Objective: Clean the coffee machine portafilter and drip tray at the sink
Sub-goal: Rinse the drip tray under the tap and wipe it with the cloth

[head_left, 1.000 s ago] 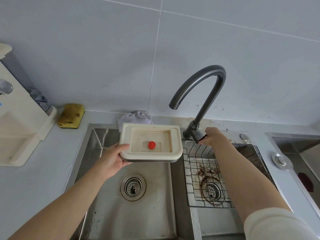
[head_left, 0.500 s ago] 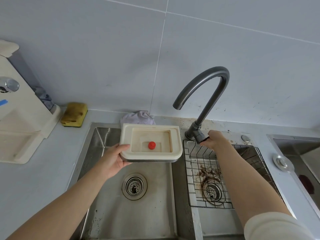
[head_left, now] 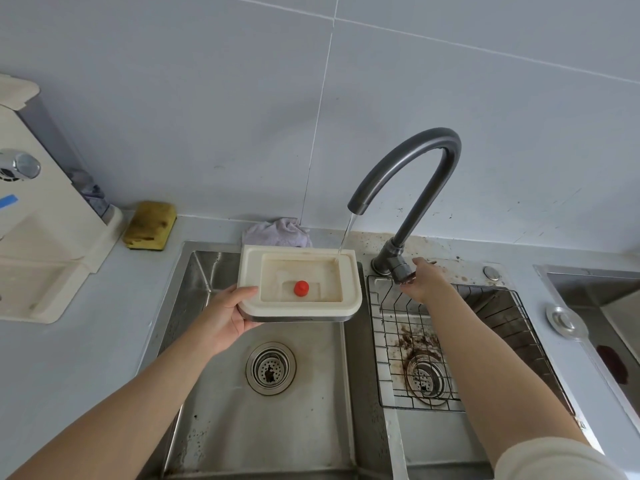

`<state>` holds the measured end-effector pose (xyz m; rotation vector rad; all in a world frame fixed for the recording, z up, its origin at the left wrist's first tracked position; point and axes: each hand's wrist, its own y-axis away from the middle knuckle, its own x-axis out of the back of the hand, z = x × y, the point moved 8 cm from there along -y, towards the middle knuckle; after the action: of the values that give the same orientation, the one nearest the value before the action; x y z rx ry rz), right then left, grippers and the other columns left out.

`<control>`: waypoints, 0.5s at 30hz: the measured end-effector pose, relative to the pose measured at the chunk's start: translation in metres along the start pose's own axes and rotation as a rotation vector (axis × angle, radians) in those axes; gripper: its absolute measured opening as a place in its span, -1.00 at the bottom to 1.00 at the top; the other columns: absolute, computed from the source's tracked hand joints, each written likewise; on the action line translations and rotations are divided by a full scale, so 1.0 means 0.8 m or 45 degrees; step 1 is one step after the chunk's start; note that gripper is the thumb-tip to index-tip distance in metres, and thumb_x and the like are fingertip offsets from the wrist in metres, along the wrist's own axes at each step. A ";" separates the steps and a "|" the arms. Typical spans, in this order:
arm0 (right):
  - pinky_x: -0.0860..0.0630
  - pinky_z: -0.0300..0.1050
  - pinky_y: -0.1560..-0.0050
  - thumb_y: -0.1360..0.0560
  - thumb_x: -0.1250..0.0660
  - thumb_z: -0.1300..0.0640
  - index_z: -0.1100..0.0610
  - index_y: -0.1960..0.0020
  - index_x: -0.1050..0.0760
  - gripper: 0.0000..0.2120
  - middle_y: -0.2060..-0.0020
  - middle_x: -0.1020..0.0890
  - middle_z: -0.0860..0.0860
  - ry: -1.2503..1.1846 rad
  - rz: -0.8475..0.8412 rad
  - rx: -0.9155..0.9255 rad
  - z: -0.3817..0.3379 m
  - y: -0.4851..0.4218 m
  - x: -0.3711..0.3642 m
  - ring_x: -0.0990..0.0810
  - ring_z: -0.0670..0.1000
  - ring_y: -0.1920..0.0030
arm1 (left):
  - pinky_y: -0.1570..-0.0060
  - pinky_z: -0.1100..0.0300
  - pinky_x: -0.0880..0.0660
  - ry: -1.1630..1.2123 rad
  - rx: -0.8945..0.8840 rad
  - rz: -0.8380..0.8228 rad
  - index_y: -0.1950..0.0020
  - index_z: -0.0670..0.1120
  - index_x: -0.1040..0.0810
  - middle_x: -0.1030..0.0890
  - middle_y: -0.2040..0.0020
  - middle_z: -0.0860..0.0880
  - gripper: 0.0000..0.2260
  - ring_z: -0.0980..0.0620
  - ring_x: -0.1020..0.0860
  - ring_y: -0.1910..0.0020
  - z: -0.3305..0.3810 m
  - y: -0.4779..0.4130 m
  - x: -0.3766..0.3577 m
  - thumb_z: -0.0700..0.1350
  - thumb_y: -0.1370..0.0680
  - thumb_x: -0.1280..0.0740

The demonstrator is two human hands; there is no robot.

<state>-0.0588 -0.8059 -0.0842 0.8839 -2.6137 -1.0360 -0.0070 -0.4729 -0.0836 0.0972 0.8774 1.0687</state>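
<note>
Your sink (head_left: 214, 410) sits in the table, its left basin under the curved faucet (head_left: 414, 157). A water stream (head_left: 347, 233) falls into the far right corner of the cream drip tray (head_left: 250, 268). Your left hand (head_left: 225, 318) grips the tray's left edge, thumb on top, holding it level over that basin. Your right hand (head_left: 427, 282) pinches the faucet handle (head_left: 400, 271). A red float (head_left: 301, 288) stands inside the tray.

The drip tray (head_left: 251, 271) is matt cream plastic with a brown-stained well, a glossy red plastic float (head_left: 301, 288) and a shiny metal band under its rim. The faucet (head_left: 415, 147) is dark brushed metal with a dull sheen. Below it the sink (head_left: 221, 410) is brushed stainless steel, spotted and streaked, with a thin metal wire rack (head_left: 391, 327); left of the faucet lie a soft crumpled cloth (head_left: 277, 233) and a rough, porous, stained yellow sponge (head_left: 150, 226).
</note>
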 end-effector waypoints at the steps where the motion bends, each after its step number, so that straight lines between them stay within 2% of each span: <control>1: -0.50 -0.13 0.06 -0.57 -0.12 0.17 0.27 -0.36 -0.23 -0.61 0.01 -0.45 0.14 0.056 0.002 0.008 0.005 0.004 -0.003 -0.49 0.05 0.03 | 0.33 0.16 -0.62 -0.003 -0.001 -0.004 -0.03 -0.12 -0.50 -0.70 0.23 -0.05 -0.82 0.03 -0.68 0.25 -0.001 -0.001 0.001 -0.28 -0.54 -0.15; 2: -0.50 -0.14 0.03 -0.56 -0.14 0.14 0.24 -0.37 -0.25 -0.60 -0.03 -0.45 0.16 0.120 0.000 0.014 0.013 0.013 -0.007 -0.48 0.06 -0.02 | 0.33 0.16 -0.62 -0.006 -0.002 -0.006 -0.04 -0.12 -0.50 -0.70 0.22 -0.04 -0.82 0.03 -0.68 0.25 -0.001 -0.001 0.003 -0.28 -0.54 -0.15; 4: -0.47 -0.02 -0.18 -0.57 -0.16 0.10 0.17 -0.36 -0.26 -0.62 -0.21 -0.43 0.22 0.239 -0.036 0.002 0.031 0.032 -0.017 -0.46 0.15 -0.21 | 0.32 0.16 -0.62 -0.002 -0.002 -0.014 -0.05 -0.13 -0.50 -0.70 0.21 -0.05 -0.82 0.03 -0.68 0.23 0.000 0.001 0.006 -0.28 -0.52 -0.16; 7: -0.42 0.09 -0.25 -0.60 -0.13 0.10 0.11 -0.40 -0.22 -0.61 -0.26 -0.42 0.24 0.276 -0.320 -0.035 0.059 0.070 -0.055 -0.47 0.21 -0.23 | 0.31 0.14 -0.62 -0.002 0.006 -0.030 -0.12 -0.14 -0.48 -0.69 0.13 -0.09 -0.75 0.01 -0.68 0.19 0.001 0.004 0.014 -0.26 -0.46 -0.21; 10: -0.53 0.07 -0.06 -0.61 -0.09 0.03 0.14 -0.16 -0.36 -0.77 -0.04 -0.55 0.19 0.287 -0.582 -0.059 0.081 0.098 -0.089 -0.57 0.15 -0.03 | 0.31 0.14 -0.61 -0.014 0.003 -0.010 -0.15 -0.14 -0.47 -0.67 0.07 -0.10 -0.74 0.01 -0.68 0.18 0.002 0.008 0.024 -0.26 -0.48 -0.20; 12: -0.56 -0.02 0.08 -0.60 -0.09 0.04 0.17 -0.11 -0.45 -0.75 0.02 -0.56 0.15 0.340 -0.659 -0.014 0.088 0.105 -0.100 -0.57 0.09 0.08 | 0.31 0.14 -0.61 -0.010 0.001 0.001 -0.16 -0.14 -0.47 -0.69 0.12 -0.09 -0.75 0.01 -0.68 0.18 0.003 0.011 0.030 -0.26 -0.49 -0.22; 13: -0.56 -0.05 0.11 -0.60 -0.10 0.06 0.17 -0.15 -0.45 -0.74 0.04 -0.56 0.12 0.370 -0.678 0.017 0.089 0.107 -0.103 -0.57 0.07 0.11 | 0.30 0.14 -0.62 -0.009 -0.005 -0.011 -0.17 -0.14 -0.47 -0.69 0.12 -0.09 -0.70 0.00 -0.68 0.17 0.004 0.013 0.032 -0.22 -0.44 -0.32; 15: -0.56 -0.03 0.09 -0.60 -0.11 0.10 0.18 -0.23 -0.40 -0.74 0.08 -0.57 0.08 0.417 -0.689 0.053 0.091 0.108 -0.105 -0.58 0.06 0.14 | 0.30 0.13 -0.61 -0.043 -0.007 -0.024 -0.15 -0.14 -0.48 -0.70 0.11 -0.09 -0.36 -0.01 -0.68 0.16 0.008 0.016 0.034 -0.10 -0.12 -0.59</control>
<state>-0.0585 -0.6650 -0.0760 1.6711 -2.1755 -0.8465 -0.0067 -0.4425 -0.0890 0.1021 0.8436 1.0489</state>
